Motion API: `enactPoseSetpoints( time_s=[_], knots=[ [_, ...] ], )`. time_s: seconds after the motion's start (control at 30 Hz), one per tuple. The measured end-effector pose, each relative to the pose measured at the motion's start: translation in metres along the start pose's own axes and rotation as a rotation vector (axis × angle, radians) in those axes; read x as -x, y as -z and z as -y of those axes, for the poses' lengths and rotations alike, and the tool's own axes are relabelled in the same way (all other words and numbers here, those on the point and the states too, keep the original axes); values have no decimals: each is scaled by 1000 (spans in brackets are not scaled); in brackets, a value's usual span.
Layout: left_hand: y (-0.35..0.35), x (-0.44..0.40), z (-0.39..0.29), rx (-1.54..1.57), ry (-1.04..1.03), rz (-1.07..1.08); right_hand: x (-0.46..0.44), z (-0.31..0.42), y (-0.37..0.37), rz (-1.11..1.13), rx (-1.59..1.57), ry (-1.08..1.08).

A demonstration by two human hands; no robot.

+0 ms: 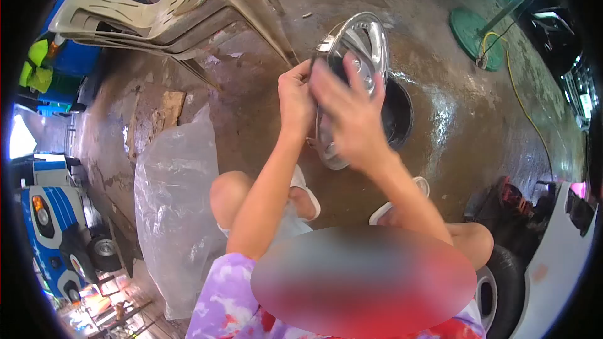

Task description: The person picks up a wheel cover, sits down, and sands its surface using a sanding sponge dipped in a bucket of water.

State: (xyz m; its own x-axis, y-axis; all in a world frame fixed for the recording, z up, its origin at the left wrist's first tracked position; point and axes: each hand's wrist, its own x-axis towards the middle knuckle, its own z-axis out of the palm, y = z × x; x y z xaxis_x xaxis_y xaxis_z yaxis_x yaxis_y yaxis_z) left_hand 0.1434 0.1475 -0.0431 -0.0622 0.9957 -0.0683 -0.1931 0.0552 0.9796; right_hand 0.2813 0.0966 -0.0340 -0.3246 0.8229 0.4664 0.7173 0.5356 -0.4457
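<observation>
A shiny chrome hubcap (380, 41) is held up on edge in front of me, tilted, with cut-outs and small round bosses on its face. My left hand (298, 97) grips its left rim, the fingers partly hidden behind it. Across the face of the hubcap lies my right hand (352, 113), smeared by motion, its fingers apart; whether it presses on the surface I cannot tell. Below and behind the hubcap, a black basin (402, 113) stands on the wet floor, partly covered by hand and hubcap.
Stacked beige plastic chairs (188, 6) stand at upper left. A clear plastic bag (176, 207) lies left of my legs, near a cardboard piece (171, 108). At right are a green round base (468, 37) with a pole, a yellow hose (524, 107) and a tyre (507, 289).
</observation>
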Motion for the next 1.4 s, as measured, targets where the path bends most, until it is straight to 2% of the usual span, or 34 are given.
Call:
enactPoseSetpoints(
  time_s=[0.03,0.07,0.1,0.17,0.23,0.33,0.37,0.4,0.43,0.47,0.5,0.53,0.6,0.7,0.77,0.9,0.93,0.97,1.03,1.1,1.17,1.2,1.3,1.33,1.4],
  knots=[
    [3,-2,4,79,-29,25,13,10,-2,10,-27,57],
    [0,3,-1,25,-54,31,12,0,0,-26,17,69],
    [3,-5,14,-168,-172,-6,8,-11,3,-60,56,71],
    [-12,8,-18,-141,82,9,-20,-30,18,-209,122,-100],
    [-11,7,-17,-159,34,21,-33,-52,35,-405,-239,-135],
    [-9,4,-19,-189,18,-47,-9,-14,30,-381,-475,-145],
    [-10,0,-18,-205,23,-69,2,3,22,-311,-413,-99],
    [-7,-11,3,-183,-194,-64,12,18,7,-259,-321,-70],
    [-9,-9,4,-167,-154,-70,26,38,-3,-173,-216,-124],
    [-11,-7,4,-154,-115,-74,49,49,-31,-215,-268,-201],
    [-13,-6,1,-143,-76,-77,72,61,-41,-155,-186,-267],
    [-14,3,-8,-158,29,-91,95,73,-51,-167,-188,-309],
    [-13,5,-4,-130,-35,-99,105,82,-57,-178,-217,-346],
    [-13,9,3,-98,-42,-105,66,72,-41,-237,-290,-333],
    [-3,1,7,-85,-44,-129,74,77,-39,-189,-311,-372],
    [10,3,7,-55,55,-146,147,62,-30,-57,-226,-411],
    [6,3,7,-72,32,-160,156,52,-16,-108,-376,-564],
    [6,3,8,-61,27,-144,158,39,-11,-338,-580,-609],
    [9,5,10,-40,21,-118,155,22,3,-488,-843,-632],
    [4,6,9,-56,9,-133,131,27,12,-505,-1039,-701],
    [-4,7,7,-71,-25,-154,107,31,9,-380,-1087,-659],
    [-5,7,7,-75,-24,-139,100,25,3,-284,-918,-534],
    [2,9,6,-96,-11,-106,81,24,10,-391,-480,-323],
    [4,9,6,-99,-6,-93,81,28,10,-386,-399,-347],
    [5,6,8,-90,-5,-91,91,44,-8,-242,-320,-356]
  ],
)
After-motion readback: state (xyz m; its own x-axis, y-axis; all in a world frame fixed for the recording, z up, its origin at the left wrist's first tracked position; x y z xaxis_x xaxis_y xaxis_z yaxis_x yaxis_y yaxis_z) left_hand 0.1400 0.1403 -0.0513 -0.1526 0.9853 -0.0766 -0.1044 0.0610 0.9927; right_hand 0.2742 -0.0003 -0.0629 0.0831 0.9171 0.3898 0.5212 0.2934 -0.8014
